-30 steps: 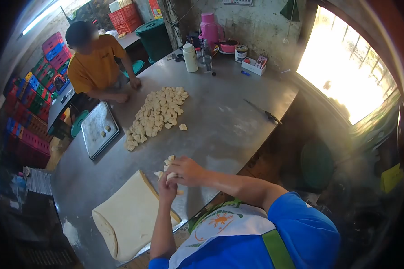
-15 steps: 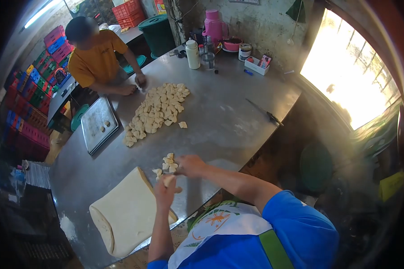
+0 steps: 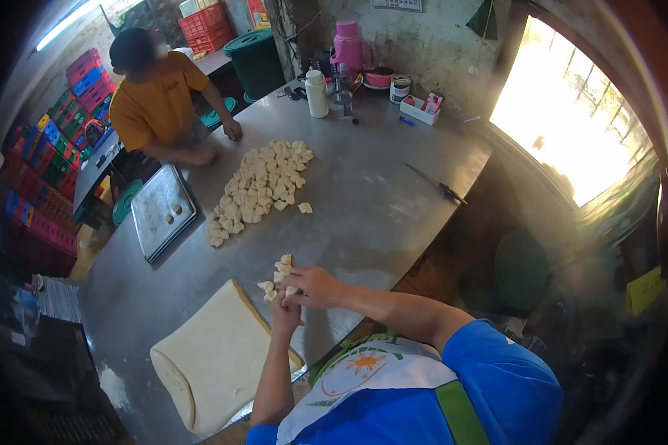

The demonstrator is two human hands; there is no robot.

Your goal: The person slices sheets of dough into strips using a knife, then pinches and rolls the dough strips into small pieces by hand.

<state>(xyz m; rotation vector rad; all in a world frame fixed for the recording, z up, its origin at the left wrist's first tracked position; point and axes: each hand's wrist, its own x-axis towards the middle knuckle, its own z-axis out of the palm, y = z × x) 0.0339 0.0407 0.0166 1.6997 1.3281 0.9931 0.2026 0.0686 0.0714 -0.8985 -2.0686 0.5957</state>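
Pale dough point(image 3: 290, 291) sits between the two hands, which meet above the worktop point(image 3: 349, 245) near its close edge. The left hand point(image 3: 286, 316) is closed around it from below, while the right hand point(image 3: 315, 288) pinches its upper end; the left seems to anchor it for the right, though overlapping fingers hide the exact grip. Just beyond the fingertips lie small dough pieces point(image 3: 283, 265), probably there because little reach is needed. To the left of the left hand rests a flat dough slab point(image 3: 208, 356), the left forearm crossing its edge, likely placed for easy access. Farther ahead of both hands, a heap of dough pieces point(image 3: 263, 185) is spread toward a co-worker point(image 3: 152, 111), perhaps so that both people can get at it. Ahead and leftward, a metal tray point(image 3: 154, 200) bears two small lumps point(image 3: 168, 219). Well apart, ahead and right of the right hand, a knife point(image 3: 432, 182) lies, presumably clear of the forearms.
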